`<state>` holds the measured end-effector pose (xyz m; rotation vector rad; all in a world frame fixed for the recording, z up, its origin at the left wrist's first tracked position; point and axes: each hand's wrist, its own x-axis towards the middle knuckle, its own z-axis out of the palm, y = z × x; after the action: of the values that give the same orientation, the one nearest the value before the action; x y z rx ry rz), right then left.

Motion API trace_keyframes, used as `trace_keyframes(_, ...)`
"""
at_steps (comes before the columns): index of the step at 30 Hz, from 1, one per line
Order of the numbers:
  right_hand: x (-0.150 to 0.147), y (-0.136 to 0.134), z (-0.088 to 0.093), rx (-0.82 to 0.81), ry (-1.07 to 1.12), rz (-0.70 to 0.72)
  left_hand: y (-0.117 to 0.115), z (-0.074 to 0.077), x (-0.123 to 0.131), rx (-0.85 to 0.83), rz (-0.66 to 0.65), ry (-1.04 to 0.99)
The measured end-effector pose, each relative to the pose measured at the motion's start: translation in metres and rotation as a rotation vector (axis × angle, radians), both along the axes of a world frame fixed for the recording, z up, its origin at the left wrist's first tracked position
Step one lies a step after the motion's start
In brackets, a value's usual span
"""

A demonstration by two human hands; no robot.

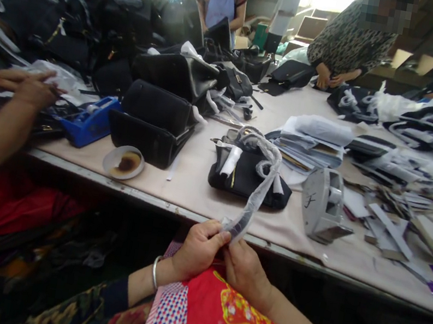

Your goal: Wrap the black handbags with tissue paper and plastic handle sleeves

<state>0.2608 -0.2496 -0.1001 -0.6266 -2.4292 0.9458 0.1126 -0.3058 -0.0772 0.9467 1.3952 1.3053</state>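
At the table's front edge, my left hand (201,247) and my right hand (247,271) are closed together around the near end of a bag strap (248,216) wrapped in clear-white film. The strap runs up and away from my fingers to a small black handbag (244,177) lying on the table. More wrapped strap is coiled on top of the bag, and a white wrapped piece (231,161) lies across its front. My fingers partly hide the strap's tip.
Right of the bag stands a grey tape dispenser (320,204), with cardboard scraps (390,230) beyond it. Papers (314,139) are stacked behind. To the left are a dish of brown liquid (123,162), black bags (152,121), a blue tape dispenser (89,120) and a co-worker's hands (35,87).
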Motion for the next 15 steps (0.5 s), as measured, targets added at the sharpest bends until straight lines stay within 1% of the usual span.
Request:
trace_keyframes(2,0.004,0.002,0.007,-0.207,0.065,0.070,0.000,0.003,-0.002,0.073,-0.026,0.162)
trace_keyframes(4,0.010,0.005,0.014,-0.441,0.084,0.081,-0.001,0.005,-0.005,0.120,-0.062,0.286)
trace_keyframes(8,0.023,0.009,0.024,-0.998,0.161,-0.038,-0.006,0.002,-0.013,0.227,-0.092,0.428)
trace_keyframes(11,0.026,0.011,0.027,-1.360,0.200,-0.078,-0.010,-0.004,-0.018,0.343,-0.220,0.526)
trace_keyframes(13,0.025,0.011,0.026,-1.553,0.240,-0.093,-0.012,-0.009,-0.019,0.403,-0.308,0.568)
trace_keyframes(15,0.022,0.010,0.024,-1.722,0.291,-0.087,-0.013,-0.014,-0.020,0.427,-0.370,0.566)
